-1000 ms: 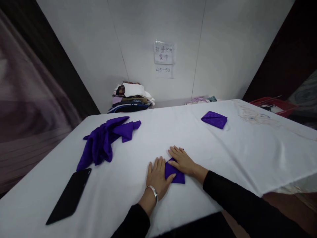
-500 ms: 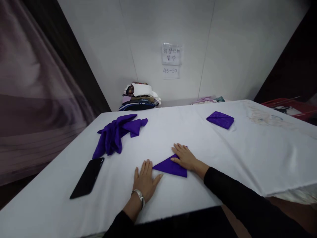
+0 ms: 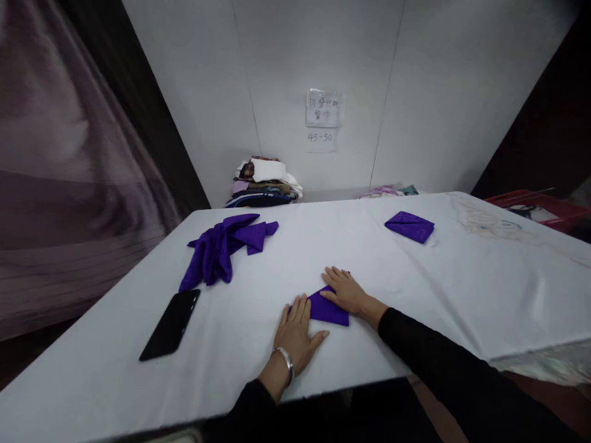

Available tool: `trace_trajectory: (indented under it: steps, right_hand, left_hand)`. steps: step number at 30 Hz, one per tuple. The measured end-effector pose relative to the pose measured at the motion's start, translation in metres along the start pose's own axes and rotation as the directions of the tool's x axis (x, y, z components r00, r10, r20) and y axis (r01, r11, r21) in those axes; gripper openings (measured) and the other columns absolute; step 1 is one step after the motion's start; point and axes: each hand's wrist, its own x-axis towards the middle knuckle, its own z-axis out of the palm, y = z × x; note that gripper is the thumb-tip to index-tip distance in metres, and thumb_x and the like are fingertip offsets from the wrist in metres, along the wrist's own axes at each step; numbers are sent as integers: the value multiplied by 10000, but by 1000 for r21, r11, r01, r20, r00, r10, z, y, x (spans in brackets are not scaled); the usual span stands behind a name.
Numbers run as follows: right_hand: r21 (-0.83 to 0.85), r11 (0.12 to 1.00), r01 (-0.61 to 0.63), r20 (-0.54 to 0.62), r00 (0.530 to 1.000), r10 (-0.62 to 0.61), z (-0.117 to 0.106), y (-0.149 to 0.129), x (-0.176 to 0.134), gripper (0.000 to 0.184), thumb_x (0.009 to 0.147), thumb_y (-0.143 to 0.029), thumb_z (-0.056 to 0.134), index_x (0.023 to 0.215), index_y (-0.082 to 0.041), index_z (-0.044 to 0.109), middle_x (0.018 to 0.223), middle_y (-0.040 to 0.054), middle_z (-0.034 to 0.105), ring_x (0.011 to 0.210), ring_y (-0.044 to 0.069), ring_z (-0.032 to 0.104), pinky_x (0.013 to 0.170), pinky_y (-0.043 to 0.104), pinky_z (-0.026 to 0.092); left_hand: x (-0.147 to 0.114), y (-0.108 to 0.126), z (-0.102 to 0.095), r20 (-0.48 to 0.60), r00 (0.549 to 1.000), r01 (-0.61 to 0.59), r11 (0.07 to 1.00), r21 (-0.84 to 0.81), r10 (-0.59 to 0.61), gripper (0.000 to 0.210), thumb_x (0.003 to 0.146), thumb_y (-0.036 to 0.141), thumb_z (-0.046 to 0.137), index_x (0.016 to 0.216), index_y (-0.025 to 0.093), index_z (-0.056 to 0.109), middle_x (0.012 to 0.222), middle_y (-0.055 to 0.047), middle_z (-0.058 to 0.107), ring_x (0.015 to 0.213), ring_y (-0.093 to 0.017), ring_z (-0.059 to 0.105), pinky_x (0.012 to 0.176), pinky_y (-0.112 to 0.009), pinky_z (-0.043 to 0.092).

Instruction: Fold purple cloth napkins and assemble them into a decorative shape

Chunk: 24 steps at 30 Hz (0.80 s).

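A purple cloth napkin [image 3: 329, 309], folded into a flat triangle, lies on the white-covered table [image 3: 369, 360] in front of me. My left hand [image 3: 298, 332], with a silver band at its wrist, rests flat over the napkin's left point, fingers stretched out. Across the napkin's upper right part lies my right hand [image 3: 344, 290], palm down with its fingers extended; the cloth beneath it is hidden. Neither hand grips anything.
A heap of loose purple napkins [image 3: 217, 249] lies on the left, with a black phone [image 3: 170, 325] nearer me. Back right is a folded purple napkin [image 3: 410, 226]. Beyond stand stacked clothes [image 3: 263, 184] and a red basket [image 3: 554, 212]; a paper sign [image 3: 322, 111] hangs on the wall.
My left hand has slid right, from beside the napkin's left point onto it. The right hand stays in place on the napkin. The view has shifted slightly.
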Motion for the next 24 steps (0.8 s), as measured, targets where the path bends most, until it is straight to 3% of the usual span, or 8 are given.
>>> trace_trajectory:
  steps: [5, 10, 13, 17, 21, 24]
  right_hand:
    - [2, 1000, -8, 14, 1000, 8, -3, -2, 0, 692, 868, -622, 215, 1380, -166, 306, 1452, 133, 243, 1335, 285, 159, 1049, 445, 147]
    - [16, 1000, 8, -1, 1000, -8, -4, -2, -1, 677, 870, -613, 239, 1379, -172, 309, 1450, 126, 253, 1336, 276, 161, 1053, 436, 139]
    - [22, 1000, 3, 0, 1000, -3, -2, 0, 0, 668, 869, -608, 255, 1380, -179, 306, 1452, 124, 249, 1337, 274, 156, 1049, 449, 139]
    - [13, 1000, 2, -1, 1000, -2, 1, 1, 1, 605, 902, -536, 247, 1373, -163, 316, 1451, 129, 249, 1338, 268, 158, 1051, 447, 142]
    - [15, 1000, -3, 10, 1000, 3, 1, 2, 3, 549, 927, -457, 221, 1363, -144, 336, 1447, 125, 261, 1336, 267, 166, 1057, 436, 138]
    - [42, 999, -6, 42, 999, 4, -3, 4, 3, 593, 916, -501, 218, 1379, -141, 305, 1453, 126, 245, 1338, 262, 162, 1059, 432, 138]
  left_hand:
    - [-18, -23, -5, 14, 993, 116, 993, 22, -116, 733, 833, 608, 246, 1379, 118, 255, 1452, -105, 237, 1348, -245, 168, 1087, -498, 107]
    - [-2, -22, -23, 3, 952, 307, 952, 8, -307, 771, 816, 638, 232, 1336, 80, 341, 1428, -148, 293, 1341, -279, 181, 1073, -512, 107]
    - [17, -4, -27, -58, 980, 189, 982, -27, -190, 729, 835, 608, 235, 1356, 103, 303, 1445, -127, 264, 1351, -256, 150, 1083, -498, 83]
    - [30, 15, -14, -3, 998, -63, 995, -71, 63, 730, 825, 591, 312, 1386, 130, 232, 1466, -98, 215, 1356, -240, 131, 1093, -491, 94]
    - [28, 16, -2, 30, 996, -79, 995, -65, 81, 786, 812, 612, 311, 1388, 87, 212, 1465, -125, 201, 1357, -264, 116, 1093, -498, 106]
    - [26, 14, -2, 50, 996, -73, 996, -58, 76, 801, 808, 634, 280, 1385, 81, 221, 1465, -125, 201, 1355, -271, 120, 1094, -499, 109]
